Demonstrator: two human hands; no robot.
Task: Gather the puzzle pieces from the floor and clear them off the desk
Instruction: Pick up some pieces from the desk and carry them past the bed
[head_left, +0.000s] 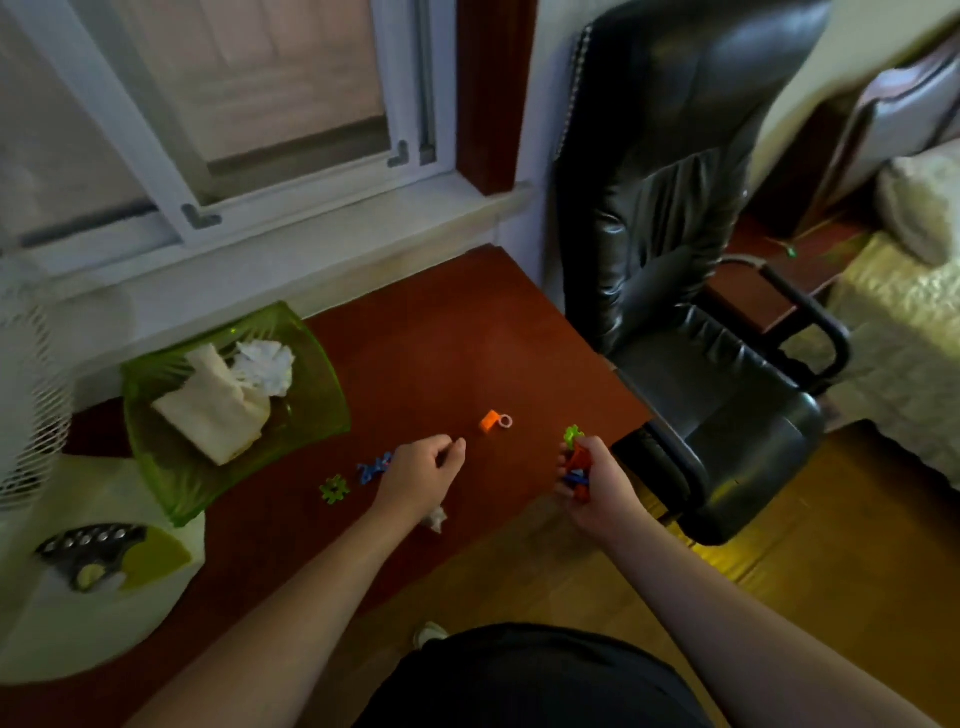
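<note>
Right hand (589, 480): closed around a bunch of puzzle pieces (574, 467), red, blue and green, held over the right edge of the desk (441, 332).
Left hand (423, 467): low over the middle of the desk, fingers curled, thumb and finger pinched close; cannot tell if holding anything.
Orange piece (489, 420): flat on the desk, just past the left fingertips, touching a small pink ring (506, 421).
Blue piece (374, 466): on the desk, right beside the left wrist.
Green piece (334, 488): on the desk, near the front edge, left of the blue one.
Green bowl (311, 384): at the left end, with tissues inside.
Could go wrong: full right hand, so a piece may slip out and drop to the floor.
Could go wrong: left arm may knock the blue piece off the front edge.
Could go wrong: pink ring may roll away when the orange piece gets lifted.
</note>
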